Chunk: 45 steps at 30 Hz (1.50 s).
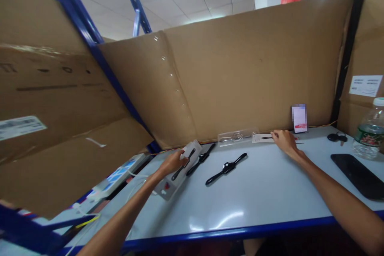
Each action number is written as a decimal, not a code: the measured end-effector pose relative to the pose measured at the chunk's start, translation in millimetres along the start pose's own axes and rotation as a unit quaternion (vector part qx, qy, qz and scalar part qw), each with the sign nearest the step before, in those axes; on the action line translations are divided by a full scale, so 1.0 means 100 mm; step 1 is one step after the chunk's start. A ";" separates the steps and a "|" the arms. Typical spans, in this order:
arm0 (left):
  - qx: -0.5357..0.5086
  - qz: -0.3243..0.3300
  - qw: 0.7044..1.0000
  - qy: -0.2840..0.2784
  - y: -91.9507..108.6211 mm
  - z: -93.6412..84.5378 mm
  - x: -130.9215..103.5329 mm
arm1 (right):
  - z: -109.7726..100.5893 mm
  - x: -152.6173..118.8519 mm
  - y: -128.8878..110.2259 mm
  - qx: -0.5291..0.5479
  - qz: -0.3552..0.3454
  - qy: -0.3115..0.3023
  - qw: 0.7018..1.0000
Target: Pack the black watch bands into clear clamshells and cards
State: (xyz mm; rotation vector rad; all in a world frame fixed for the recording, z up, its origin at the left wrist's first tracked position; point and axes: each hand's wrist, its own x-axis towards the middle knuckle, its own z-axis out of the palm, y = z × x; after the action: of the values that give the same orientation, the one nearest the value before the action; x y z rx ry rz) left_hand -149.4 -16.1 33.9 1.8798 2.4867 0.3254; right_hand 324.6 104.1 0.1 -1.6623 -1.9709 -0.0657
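My left hand is closed on a printed card that shows a picture of a black two-handled tool, at the left of the table. Just right of it lies a black two-handled tool, and another black tool rests nearer the middle. At the back right, my right hand is closed at the end of a small white card; a thin pointed piece shows past its right side. A clear plastic blister lies beside that card, against the cardboard wall.
Cardboard walls the grey table. At the right are a dark phone, keys and a water bottle. A lit phone leans at the back. A power strip lines the left edge.
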 end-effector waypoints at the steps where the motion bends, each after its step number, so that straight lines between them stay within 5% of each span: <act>1: 0.024 -0.002 1.000 -0.018 -0.02 0.05 -0.01 | -0.02 -0.01 0.01 -0.011 0.003 -0.006 1.000; 5: 0.131 -0.036 0.990 -0.045 0.03 0.13 -0.10 | -0.06 -0.05 0.08 -0.032 0.017 -0.025 0.999; 8: 0.212 -0.038 0.977 0.001 0.21 0.10 -0.19 | -0.06 -0.06 0.12 -0.033 0.035 -0.032 0.998; 12: 0.238 0.086 0.964 0.083 0.67 0.16 -0.17 | -0.08 -0.07 0.14 -0.044 0.068 -0.040 0.996; 16: 0.186 0.239 0.953 0.028 1.22 0.36 0.03 | -0.11 -0.09 0.14 -0.065 0.083 -0.051 0.993; 22: 0.188 0.342 0.920 0.030 1.77 0.66 0.48 | -0.08 -0.11 0.11 -0.036 0.072 -0.048 0.996; 29: 0.173 0.354 0.919 -0.028 1.77 0.79 0.78 | -0.02 -0.08 0.11 -0.026 0.060 -0.053 0.996; 45: 0.187 0.347 0.919 0.000 1.72 0.79 0.66 | 0.02 -0.11 0.03 -0.017 0.021 -0.062 0.998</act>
State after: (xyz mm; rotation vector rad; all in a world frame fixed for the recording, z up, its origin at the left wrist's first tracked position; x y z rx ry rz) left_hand 6.2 104.2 -6.9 2.8688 1.8743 -0.1789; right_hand 327.2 96.2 -7.4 -1.7667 -2.0348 0.0210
